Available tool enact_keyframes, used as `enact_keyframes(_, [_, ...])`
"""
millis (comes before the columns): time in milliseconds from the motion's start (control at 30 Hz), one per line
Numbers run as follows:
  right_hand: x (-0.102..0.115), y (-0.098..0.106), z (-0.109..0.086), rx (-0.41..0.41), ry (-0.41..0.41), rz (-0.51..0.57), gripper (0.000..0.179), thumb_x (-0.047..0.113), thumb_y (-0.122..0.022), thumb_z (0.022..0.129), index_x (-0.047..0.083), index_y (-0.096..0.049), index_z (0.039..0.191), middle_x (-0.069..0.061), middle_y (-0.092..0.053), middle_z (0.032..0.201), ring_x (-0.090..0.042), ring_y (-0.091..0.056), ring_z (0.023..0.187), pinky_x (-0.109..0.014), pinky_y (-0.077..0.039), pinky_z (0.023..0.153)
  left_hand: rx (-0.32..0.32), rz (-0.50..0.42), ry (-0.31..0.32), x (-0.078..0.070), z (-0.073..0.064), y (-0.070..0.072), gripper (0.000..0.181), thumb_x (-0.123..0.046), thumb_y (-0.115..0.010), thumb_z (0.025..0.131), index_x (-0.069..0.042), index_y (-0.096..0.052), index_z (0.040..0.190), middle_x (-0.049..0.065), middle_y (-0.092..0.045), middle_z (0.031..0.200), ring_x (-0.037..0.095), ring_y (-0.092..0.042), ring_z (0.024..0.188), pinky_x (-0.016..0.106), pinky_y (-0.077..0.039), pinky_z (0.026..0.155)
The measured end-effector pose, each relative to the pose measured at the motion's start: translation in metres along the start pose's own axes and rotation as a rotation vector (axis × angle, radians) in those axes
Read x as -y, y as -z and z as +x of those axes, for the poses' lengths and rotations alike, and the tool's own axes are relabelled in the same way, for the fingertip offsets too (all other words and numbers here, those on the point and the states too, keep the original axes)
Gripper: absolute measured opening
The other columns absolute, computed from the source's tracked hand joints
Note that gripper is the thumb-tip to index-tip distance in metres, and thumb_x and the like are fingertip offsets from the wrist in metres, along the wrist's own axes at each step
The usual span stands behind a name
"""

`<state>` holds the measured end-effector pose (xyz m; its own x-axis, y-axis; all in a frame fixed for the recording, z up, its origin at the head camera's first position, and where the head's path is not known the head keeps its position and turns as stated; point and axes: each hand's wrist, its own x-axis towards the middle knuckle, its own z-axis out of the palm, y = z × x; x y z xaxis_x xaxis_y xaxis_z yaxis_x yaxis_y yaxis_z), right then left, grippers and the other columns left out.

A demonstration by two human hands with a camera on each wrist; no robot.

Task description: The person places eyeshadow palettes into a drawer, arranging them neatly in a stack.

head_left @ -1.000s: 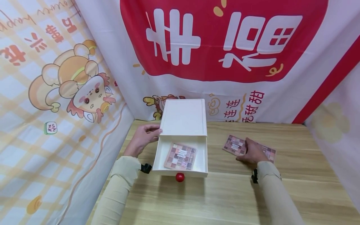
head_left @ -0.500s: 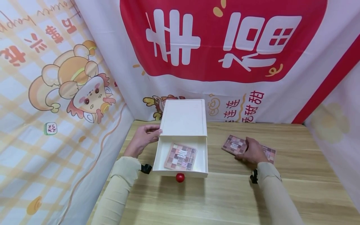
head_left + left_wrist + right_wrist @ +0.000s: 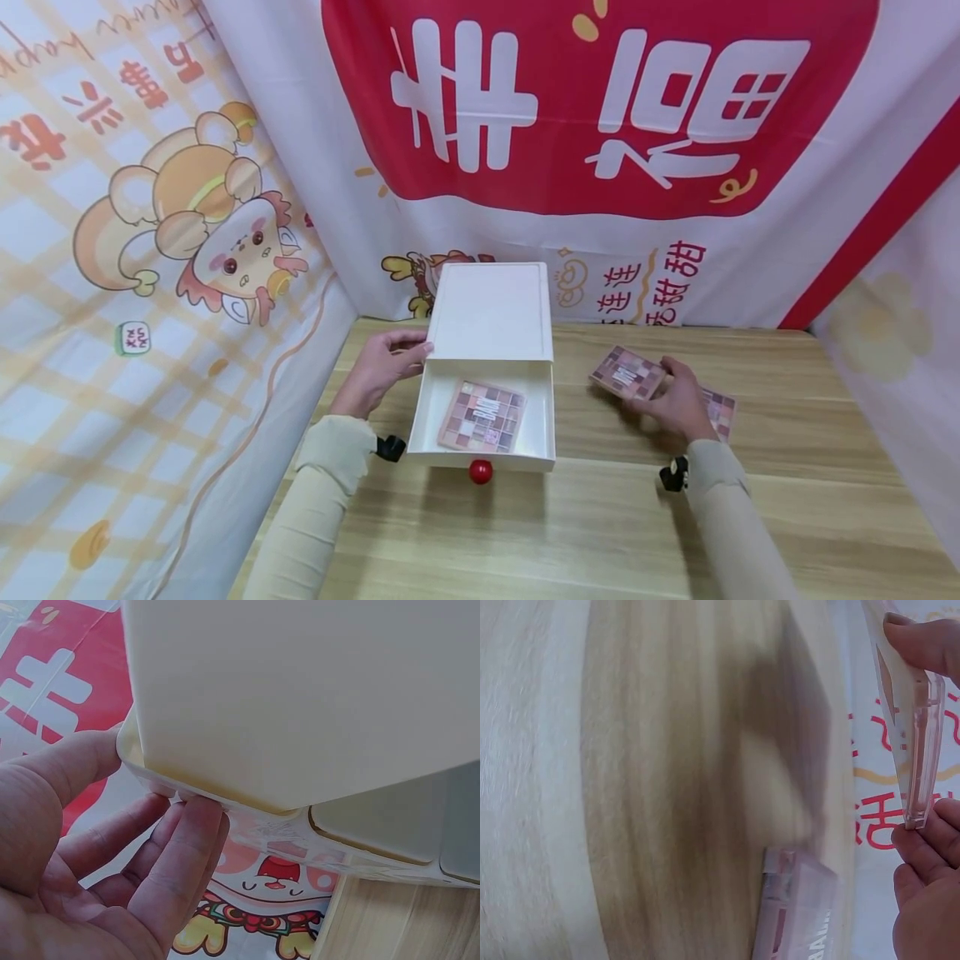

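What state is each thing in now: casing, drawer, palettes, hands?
White casing: standing on the table
Drawer: pulled open
Palette in the drawer: lying face up, askew
Held palette: closed, off the table
Other palette: on the table
Left hand: gripping the casing's side
Right hand: gripping a palette

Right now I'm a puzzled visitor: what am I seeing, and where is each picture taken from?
There's no machine, just a person's bare left hand and right hand. The wide view comes from a camera worn on the head; the two close-ups come from one on each wrist. On the wooden table stands a white box, its drawer open, with one palette inside. The left hand touches the box's side. The right hand holds another palette above the table, while a third palette lies there, partly hidden behind that hand.
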<state>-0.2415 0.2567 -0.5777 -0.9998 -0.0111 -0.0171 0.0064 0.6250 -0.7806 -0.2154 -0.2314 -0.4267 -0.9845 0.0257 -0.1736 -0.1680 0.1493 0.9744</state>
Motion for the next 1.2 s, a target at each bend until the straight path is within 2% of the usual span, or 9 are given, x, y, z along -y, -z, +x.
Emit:
enact_keyframes(333, [0.018, 0.008, -0.010, -0.067, 0.067, 0.030, 0.122, 0.046, -0.094, 0.066, -0.002, -0.027, 0.155, -0.027, -0.034, 0.153, -0.049, -0.033, 0.138, -0.068, -0.028, 0.112, 0.011, 0.001, 0.004, 0.001, 0.002, 0.000, 0.045, -0.018, -0.076, 0.093, 0.001, -0.062, 0.131, 0.019, -0.061, 0.126, 0.027, -0.064, 0.105, 0.035, -0.059, 0.089])
enact_keyframes(533, [0.029, 0.012, -0.016, -0.107, 0.116, 0.033, 0.114, 0.036, -0.096, 0.067, -0.003, -0.031, 0.152, -0.028, -0.037, 0.150, -0.049, -0.035, 0.135, -0.068, -0.030, 0.111, 0.006, 0.012, 0.006, 0.001, 0.002, 0.000, 0.046, -0.019, -0.077, 0.092, 0.002, -0.062, 0.131, 0.019, -0.060, 0.127, 0.028, -0.064, 0.106, 0.034, -0.060, 0.088])
enact_keyframes(967, [0.063, 0.021, -0.030, -0.156, 0.135, 0.059, 0.124, 0.049, -0.096, 0.061, 0.010, -0.028, 0.157, -0.018, -0.036, 0.155, -0.043, -0.033, 0.140, -0.069, -0.027, 0.112, 0.000, 0.023, -0.004, 0.001, 0.001, 0.000, 0.046, -0.020, -0.077, 0.092, 0.002, -0.063, 0.130, 0.019, -0.061, 0.126, 0.028, -0.065, 0.105, 0.035, -0.060, 0.087])
enact_keyframes(1200, [0.083, 0.024, -0.038, -0.195, 0.222, 0.090, 0.120, 0.040, -0.100, 0.058, 0.012, -0.034, 0.155, -0.013, -0.041, 0.152, -0.038, -0.036, 0.138, -0.067, -0.028, 0.113, 0.000, 0.015, 0.000, 0.001, 0.001, 0.000, 0.045, -0.019, -0.078, 0.092, 0.002, -0.063, 0.129, 0.019, -0.061, 0.126, 0.029, -0.065, 0.105, 0.035, -0.060, 0.087])
